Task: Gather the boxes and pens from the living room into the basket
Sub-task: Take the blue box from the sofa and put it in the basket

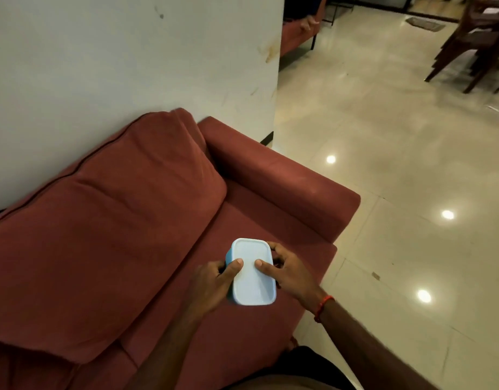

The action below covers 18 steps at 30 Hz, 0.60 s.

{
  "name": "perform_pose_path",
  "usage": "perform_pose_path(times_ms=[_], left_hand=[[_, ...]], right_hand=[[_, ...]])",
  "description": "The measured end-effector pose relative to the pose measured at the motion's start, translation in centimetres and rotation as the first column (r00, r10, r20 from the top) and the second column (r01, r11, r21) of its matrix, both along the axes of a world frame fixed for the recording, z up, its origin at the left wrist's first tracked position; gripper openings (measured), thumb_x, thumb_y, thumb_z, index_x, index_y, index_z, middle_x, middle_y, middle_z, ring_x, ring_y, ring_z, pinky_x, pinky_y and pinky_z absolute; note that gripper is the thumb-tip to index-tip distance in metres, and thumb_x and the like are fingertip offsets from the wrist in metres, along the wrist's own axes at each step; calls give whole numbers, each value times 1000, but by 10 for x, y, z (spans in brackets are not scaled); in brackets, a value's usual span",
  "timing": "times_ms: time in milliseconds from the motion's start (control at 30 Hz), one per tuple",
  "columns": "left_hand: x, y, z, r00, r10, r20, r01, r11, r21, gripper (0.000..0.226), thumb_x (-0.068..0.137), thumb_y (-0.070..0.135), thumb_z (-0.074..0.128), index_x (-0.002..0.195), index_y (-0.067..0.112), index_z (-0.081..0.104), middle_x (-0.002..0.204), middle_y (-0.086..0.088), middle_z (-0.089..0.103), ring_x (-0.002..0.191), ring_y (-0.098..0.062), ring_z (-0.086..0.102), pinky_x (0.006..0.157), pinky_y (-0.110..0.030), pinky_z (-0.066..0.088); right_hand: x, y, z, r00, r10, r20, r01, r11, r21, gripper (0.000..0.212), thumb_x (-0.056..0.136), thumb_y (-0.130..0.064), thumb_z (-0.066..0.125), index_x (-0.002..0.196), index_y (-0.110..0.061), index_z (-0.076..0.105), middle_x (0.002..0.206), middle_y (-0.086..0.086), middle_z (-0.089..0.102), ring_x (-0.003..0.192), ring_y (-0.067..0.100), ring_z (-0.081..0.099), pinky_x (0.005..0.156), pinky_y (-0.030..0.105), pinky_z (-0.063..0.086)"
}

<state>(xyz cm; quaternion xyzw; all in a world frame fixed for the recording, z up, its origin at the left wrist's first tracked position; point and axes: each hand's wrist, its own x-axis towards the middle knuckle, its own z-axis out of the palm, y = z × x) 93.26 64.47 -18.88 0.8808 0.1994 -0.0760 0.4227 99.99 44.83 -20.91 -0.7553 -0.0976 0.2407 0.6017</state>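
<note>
A light blue plastic box (252, 280) with a pale lid is held over the seat of a red sofa (107, 249). My left hand (214, 282) grips its left side, thumb on the lid. My right hand (289, 273) grips its right side, thumb also on the lid, and has a red thread around the wrist. No basket and no pens are in view.
The sofa stands against a white wall (130, 57), with its armrest (285, 187) on the right. Glossy tiled floor (397, 164) stretches to the right. Dark wooden chairs (479, 38) stand at the far right, and another red seat (296, 35) is behind the wall corner.
</note>
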Motion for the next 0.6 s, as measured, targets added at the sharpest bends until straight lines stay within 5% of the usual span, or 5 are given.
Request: perform_pose_path(times_ms=[367, 600], left_hand=[[1, -52, -14, 974, -225, -22, 209, 933, -292, 60, 76, 73, 46, 50, 21, 59, 50, 1, 61, 47, -9, 57, 55, -33, 45], [-2, -88, -23, 898, -434, -75, 400, 875, -273, 60, 81, 71, 51, 61, 16, 66, 61, -6, 71, 52, -18, 66, 57, -36, 49]], right_hand=[[-47, -61, 5, 973, -181, -143, 192, 979, 67, 42, 88, -53, 65, 126, -46, 50, 118, -18, 66, 103, 7, 68, 74, 23, 57], [-86, -105, -1, 933, -312, -182, 322, 946, 33, 36, 92, -51, 61, 125, -47, 49, 111, -20, 67, 95, 5, 69, 65, 18, 54]])
